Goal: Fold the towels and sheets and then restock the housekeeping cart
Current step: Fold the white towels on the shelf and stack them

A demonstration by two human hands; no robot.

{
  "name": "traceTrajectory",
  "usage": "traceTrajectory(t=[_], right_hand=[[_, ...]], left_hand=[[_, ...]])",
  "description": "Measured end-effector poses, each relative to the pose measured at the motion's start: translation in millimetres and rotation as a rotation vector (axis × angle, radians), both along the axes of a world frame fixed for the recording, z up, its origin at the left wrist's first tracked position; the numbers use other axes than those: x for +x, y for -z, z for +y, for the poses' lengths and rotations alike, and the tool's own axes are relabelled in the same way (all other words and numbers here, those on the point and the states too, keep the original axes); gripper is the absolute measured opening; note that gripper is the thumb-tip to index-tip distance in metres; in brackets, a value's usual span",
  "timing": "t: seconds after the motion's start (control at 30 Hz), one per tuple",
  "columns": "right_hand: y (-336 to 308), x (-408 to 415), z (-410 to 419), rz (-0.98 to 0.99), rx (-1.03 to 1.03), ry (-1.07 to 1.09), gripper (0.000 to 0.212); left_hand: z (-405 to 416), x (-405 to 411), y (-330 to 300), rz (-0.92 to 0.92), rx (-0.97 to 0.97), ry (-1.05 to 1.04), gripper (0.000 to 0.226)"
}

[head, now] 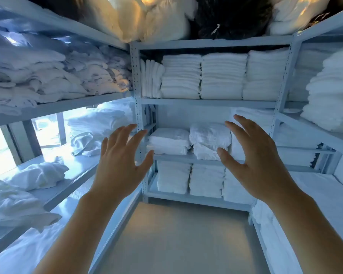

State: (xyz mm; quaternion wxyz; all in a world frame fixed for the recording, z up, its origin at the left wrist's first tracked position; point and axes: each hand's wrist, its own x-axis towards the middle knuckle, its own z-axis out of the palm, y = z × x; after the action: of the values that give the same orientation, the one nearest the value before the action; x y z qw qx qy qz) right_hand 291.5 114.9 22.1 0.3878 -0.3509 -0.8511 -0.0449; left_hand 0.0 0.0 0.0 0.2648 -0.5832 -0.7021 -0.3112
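Note:
I stand in a linen room facing grey metal shelving [206,103]. Both arms reach forward with palms facing each other. My left hand [121,163] and my right hand [251,155] have spread fingers and hold nothing. Between and beyond them, on a middle shelf, lie small stacks of folded white towels [208,139]. Taller stacks of folded white towels [222,76] fill the shelf above. Neither hand touches any linen.
The left shelves hold rumpled white linen [34,177] and loosely folded piles [48,80]. Fluffy towels [333,95] sit on the right shelves. Bagged bedding [162,18] lies on top. Bare floor [182,238] runs between the racks. No cart is in view.

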Motion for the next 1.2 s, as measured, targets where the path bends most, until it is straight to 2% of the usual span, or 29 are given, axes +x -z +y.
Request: traceTrajectory(t=[0.57, 0.73, 1.2], right_hand=[[-10.7, -105.2, 20.9, -0.033, -0.003, 0.004, 0.067], [-13.6, -146.2, 25.2, -0.034, 0.001, -0.013, 0.072], [-2.8, -246.2, 47.1, -0.058, 0.002, -0.135, 0.069]], left_hand=[[20.6, -104.8, -4.9, -0.057, 0.066, 0.023, 0.059], [21.3, -143.4, -4.0, -0.063, 0.082, 0.027, 0.058], [3.3, -223.5, 10.3, -0.097, 0.096, -0.096, 0.056]])
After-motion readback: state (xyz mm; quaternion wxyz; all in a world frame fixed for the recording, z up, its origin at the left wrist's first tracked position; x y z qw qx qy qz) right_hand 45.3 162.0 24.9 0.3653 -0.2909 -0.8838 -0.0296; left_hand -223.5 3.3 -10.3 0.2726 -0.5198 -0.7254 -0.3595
